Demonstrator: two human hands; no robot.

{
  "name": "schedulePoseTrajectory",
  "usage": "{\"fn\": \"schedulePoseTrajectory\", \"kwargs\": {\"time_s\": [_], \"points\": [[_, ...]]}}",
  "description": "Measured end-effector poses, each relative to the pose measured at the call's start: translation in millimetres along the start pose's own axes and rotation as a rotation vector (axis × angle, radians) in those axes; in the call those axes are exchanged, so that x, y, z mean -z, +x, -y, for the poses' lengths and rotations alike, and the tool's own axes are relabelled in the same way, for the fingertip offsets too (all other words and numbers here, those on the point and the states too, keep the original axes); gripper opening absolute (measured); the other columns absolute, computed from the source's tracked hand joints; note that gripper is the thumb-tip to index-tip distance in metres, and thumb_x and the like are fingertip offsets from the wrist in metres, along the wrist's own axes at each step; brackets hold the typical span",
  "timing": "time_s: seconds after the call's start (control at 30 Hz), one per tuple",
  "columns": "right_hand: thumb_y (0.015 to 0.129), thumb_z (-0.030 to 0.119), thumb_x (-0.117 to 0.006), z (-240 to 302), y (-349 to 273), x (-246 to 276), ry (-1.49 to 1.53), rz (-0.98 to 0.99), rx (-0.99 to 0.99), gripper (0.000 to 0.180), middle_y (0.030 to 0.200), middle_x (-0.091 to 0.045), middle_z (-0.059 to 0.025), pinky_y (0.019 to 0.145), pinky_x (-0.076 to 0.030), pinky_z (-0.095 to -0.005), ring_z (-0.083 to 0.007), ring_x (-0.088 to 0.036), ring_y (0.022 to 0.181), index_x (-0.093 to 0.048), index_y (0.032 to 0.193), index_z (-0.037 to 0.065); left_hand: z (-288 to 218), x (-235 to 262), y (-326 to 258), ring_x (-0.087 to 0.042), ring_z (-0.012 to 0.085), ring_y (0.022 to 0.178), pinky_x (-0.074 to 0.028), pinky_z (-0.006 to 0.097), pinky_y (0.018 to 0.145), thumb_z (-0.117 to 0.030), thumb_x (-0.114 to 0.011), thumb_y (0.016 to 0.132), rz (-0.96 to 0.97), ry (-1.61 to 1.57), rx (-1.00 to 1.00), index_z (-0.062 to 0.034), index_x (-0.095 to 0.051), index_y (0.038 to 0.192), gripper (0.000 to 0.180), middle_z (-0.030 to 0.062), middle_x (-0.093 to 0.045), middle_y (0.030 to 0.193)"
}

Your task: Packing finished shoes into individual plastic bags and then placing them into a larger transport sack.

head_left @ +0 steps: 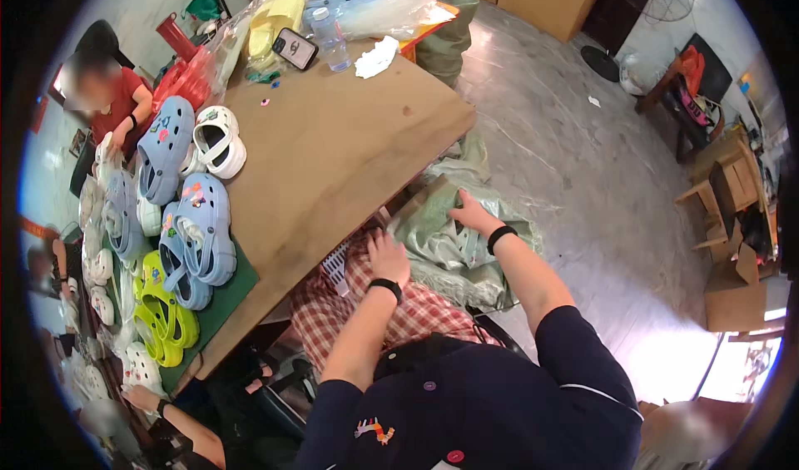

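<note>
My left hand (389,258) lies with its fingers spread on a red-and-white checked cloth (312,324) over my lap, close to the table edge. Beside its fingers shows part of a white slatted plastic piece (335,266), mostly hidden. To the right, my right hand (478,214) is closed on the rim of a pale green woven plastic sack (429,241); its fingertips are partly hidden. Something light sits inside the sack, too covered to name. Both wrists wear black bands.
The brown table (333,145) carries blue clogs (206,229), lime clogs (162,312) and white clogs (219,141) on its left. A phone (295,48), a clear bottle (331,42) and white crumpled material (377,57) lie at the back. Co-workers sit along the left. Cardboard boxes (537,0) stand behind.
</note>
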State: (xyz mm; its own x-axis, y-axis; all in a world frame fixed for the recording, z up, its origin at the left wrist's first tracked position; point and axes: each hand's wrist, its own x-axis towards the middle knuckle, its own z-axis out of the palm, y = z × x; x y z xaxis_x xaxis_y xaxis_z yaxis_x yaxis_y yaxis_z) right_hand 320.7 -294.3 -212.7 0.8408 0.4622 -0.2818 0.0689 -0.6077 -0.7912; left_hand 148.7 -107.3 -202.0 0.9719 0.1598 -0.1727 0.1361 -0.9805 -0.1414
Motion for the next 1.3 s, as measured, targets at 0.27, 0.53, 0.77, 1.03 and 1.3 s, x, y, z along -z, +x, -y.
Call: {"fn": "schedulePoseTrajectory", "kwargs": {"time_s": [0.27, 0.53, 0.77, 1.03, 1.3], "points": [[0.083, 0.031, -0.065, -15.8, -1.6, -23.5, -0.178, -0.061, -0.075, 0.08, 0.145, -0.027, -0.0305, 0.113, -0.027, -0.0405, -0.0399, -0.021, 0.139, -0.026, 0.142, -0.006, 36.4, 23.0, -32.9, -0.032, 0.0399, 0.133, -0.024, 0.057, 0.107, -0.032, -0.06, 0.086, -0.01, -0.529, -0.103, -0.0106, -0.05, 0.131, 0.051, 0.0205, -0.041, 0.14], [0.081, 0.013, -0.064, 4.6, -62.9, -58.1, 0.046, -0.413, 0.134, 0.039, 0.117, -0.053, -0.0204, 0.093, -0.045, -0.0389, -0.0336, -0.053, 0.105, -0.053, 0.116, -0.001, 91.3, 43.8, -147.1, -0.046, 0.0419, 0.12, -0.039, 0.047, 0.1, -0.025, -0.064, 0.085, -0.112, -0.799, -0.001, -0.0051, -0.054, 0.126, 0.046, 0.0241, -0.047, 0.132], [0.087, 0.003, -0.057, 100.4, -105.4, -62.6, 0.265, -0.368, 0.426, 0.011, 0.086, -0.063, -0.0095, 0.069, -0.048, -0.0284, -0.0187, -0.06, 0.075, -0.063, 0.097, 0.003, 141.3, 105.1, -165.5, -0.053, 0.0363, 0.111, -0.044, 0.043, 0.093, -0.017, -0.066, 0.082, -0.425, -0.797, 0.172, -0.0054, -0.06, 0.116, 0.037, 0.0168, -0.056, 0.121], [0.087, 0.002, -0.057, 253.8, -41.1, -88.0, 0.329, -0.255, 0.825, 0.009, 0.082, -0.063, -0.0117, 0.066, -0.047, -0.0273, -0.0195, -0.059, 0.07, -0.063, 0.093, 0.001, 196.2, 153.8, -171.7, -0.052, 0.0348, 0.108, -0.041, 0.045, 0.093, -0.013, -0.07, 0.075, -0.827, -0.458, 0.218, -0.0082, -0.062, 0.11, 0.037, 0.0155, -0.055, 0.119], [0.087, 0.018, -0.058, 263.9, -29.2, -123.2, -0.025, -0.184, 0.614, 0.02, 0.088, -0.068, -0.0147, 0.074, -0.051, -0.0365, -0.0287, -0.066, 0.081, -0.065, 0.099, 0.004, 296.9, 160.1, -194.9, -0.046, 0.0347, 0.113, -0.034, 0.05, 0.099, -0.03, -0.076, 0.071, -0.799, -0.077, 0.572, -0.0108, -0.059, 0.119, 0.054, 0.0156, -0.05, 0.12]]}}
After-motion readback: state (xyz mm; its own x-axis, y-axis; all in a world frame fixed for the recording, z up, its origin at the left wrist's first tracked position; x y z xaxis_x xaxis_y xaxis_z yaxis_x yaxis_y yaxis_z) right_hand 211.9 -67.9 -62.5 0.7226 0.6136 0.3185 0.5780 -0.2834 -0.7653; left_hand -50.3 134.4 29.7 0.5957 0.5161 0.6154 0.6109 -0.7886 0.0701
